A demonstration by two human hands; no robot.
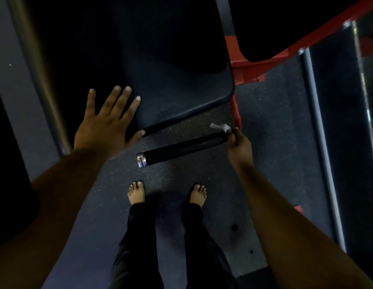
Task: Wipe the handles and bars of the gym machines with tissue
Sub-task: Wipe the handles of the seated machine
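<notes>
A black padded handle (181, 149) with a chrome end cap (141, 160) juts out level below me, from right to left. At the handle's right end, my right hand (238, 144) pinches a small white tissue (220, 126) against it. My left hand (107, 119) is spread flat, fingers straight, at the left edge of the dark seat pad (181, 97), with the thumb touching the pad's front corner. It holds nothing.
The red machine frame (252, 67) runs behind and right of the seat. A grey upright bar (321, 132) and dark panel stand at right, a metal post (45, 90) at left. My bare feet (136, 191) stand on speckled rubber floor.
</notes>
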